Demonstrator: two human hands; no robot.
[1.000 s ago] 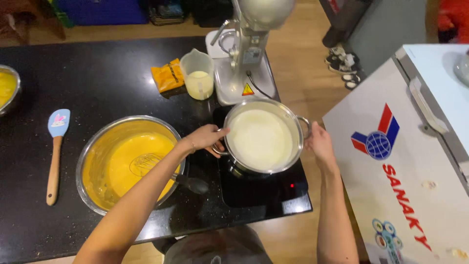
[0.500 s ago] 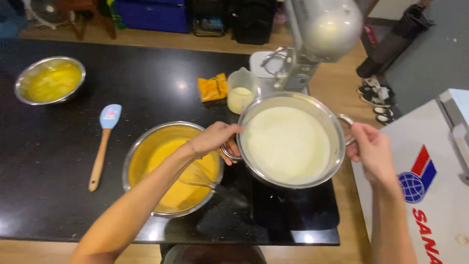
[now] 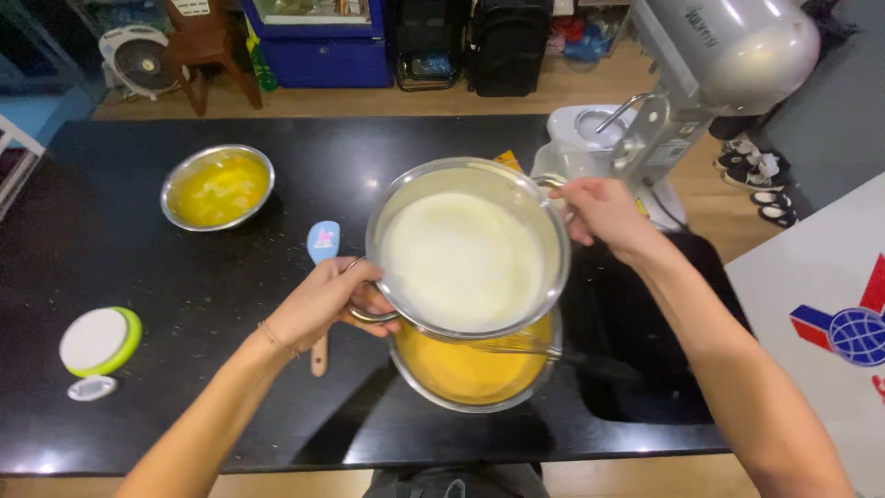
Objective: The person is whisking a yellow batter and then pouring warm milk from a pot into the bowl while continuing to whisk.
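Stand mixer — small yolk bowl

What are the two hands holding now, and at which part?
Both hold the pot of white liquid by its side handles: left hand on the left handle, right hand on the right one, above the bowl of yellow batter.

Your arms are bare from the hands up past the elbows: no sleeves show anywhere along them, and no gloves cover the hands. Your left hand has a thin bracelet round the wrist, a fine pale band lying close against it. Your right hand wears nothing that shows: no ring, no watch or band. At the bottom edge, between your forearms, a strip of dark grey clothing shows, its cut too hidden to tell.
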